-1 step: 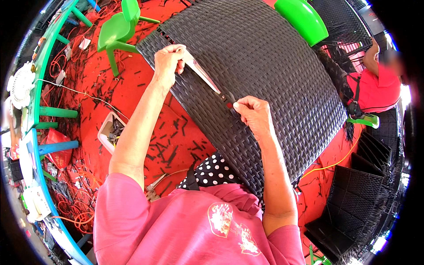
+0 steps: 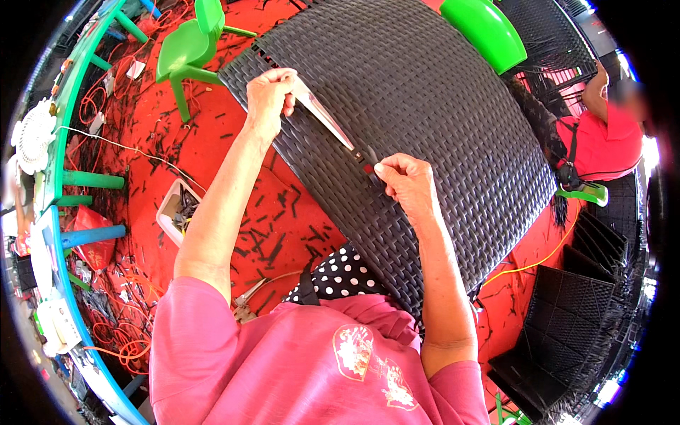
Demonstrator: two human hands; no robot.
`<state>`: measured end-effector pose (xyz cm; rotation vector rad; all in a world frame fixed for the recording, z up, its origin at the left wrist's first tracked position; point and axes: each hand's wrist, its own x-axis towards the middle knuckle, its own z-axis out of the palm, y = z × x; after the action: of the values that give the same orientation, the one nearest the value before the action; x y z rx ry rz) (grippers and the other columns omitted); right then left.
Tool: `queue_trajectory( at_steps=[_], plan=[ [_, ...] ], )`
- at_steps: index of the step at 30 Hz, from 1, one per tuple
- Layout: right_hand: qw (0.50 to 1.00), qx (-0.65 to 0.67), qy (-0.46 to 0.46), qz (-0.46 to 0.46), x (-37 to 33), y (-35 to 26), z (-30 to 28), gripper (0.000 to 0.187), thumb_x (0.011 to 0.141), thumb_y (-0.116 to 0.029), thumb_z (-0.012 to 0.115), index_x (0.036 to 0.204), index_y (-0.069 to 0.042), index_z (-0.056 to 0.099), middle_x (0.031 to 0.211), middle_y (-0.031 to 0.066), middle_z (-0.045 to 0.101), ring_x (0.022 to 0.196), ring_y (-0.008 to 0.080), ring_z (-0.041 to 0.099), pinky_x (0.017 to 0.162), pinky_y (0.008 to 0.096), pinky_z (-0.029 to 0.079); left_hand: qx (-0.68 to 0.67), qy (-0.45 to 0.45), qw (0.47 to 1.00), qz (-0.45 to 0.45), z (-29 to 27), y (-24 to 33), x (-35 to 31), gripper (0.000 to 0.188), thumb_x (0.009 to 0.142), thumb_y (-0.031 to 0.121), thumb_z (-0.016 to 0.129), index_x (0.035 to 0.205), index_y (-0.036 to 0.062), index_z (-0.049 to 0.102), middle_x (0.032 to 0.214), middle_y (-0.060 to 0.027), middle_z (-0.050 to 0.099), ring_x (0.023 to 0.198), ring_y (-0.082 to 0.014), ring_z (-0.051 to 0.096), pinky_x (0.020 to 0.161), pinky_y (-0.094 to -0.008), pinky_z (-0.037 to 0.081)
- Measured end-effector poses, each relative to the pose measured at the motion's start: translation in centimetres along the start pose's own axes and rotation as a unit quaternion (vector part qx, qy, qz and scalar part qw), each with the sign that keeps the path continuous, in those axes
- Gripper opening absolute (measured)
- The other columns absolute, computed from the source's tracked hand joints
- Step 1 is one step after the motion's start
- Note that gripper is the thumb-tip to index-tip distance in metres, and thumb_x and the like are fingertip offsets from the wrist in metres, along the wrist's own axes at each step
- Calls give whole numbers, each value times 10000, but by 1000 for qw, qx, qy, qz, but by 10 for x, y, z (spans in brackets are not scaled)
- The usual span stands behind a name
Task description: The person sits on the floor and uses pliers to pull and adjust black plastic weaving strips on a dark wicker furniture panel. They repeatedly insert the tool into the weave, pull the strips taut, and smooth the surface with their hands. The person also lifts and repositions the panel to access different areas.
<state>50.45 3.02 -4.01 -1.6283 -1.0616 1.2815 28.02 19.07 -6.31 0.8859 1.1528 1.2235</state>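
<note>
A large panel of black woven plastic strip [image 2: 425, 78] lies across the area in front of me. My left hand [image 2: 271, 99] is closed at its left edge, gripping the upper end of a flat, shiny metal blade-like tool [image 2: 324, 119]. The tool slants down to the right over the weave, its narrower end close to a small gap where red shows through. Beside that gap, my right hand [image 2: 409, 180] pinches thumb and finger on a thin black strip [image 2: 376, 156]. Where the strip runs into the weave is hard to make out.
A green chair [image 2: 191, 49] stands beyond the panel's left edge. Black strip scraps litter the red floor [image 2: 283, 205], near a white bin [image 2: 170, 212]. Another green chair [image 2: 485, 32] is at the far right, with a person in red [image 2: 602, 145] nearby. Black woven pieces [image 2: 552, 340] are stacked lower right.
</note>
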Motion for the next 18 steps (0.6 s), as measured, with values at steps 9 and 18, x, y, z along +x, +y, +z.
queue_trajectory(
  at_steps=[9,18],
  plan=[
    [999,10,17,34,-1,-3,1,169,812,-141,656,783,25,646,600,11,557,515,69,481,495,230,392,25,-20,999,12,-2,-1,7,145,845,60,636,962,-26,634,648,-17,565,446,-68,480,344,-213,337],
    [990,-133,37,12,7,-1,9,191,760,-147,685,740,41,655,607,53,600,578,95,518,557,290,429,121,-10,992,-37,0,-15,13,150,842,73,599,932,-43,632,666,-70,599,426,-88,474,329,-236,326]
  ],
)
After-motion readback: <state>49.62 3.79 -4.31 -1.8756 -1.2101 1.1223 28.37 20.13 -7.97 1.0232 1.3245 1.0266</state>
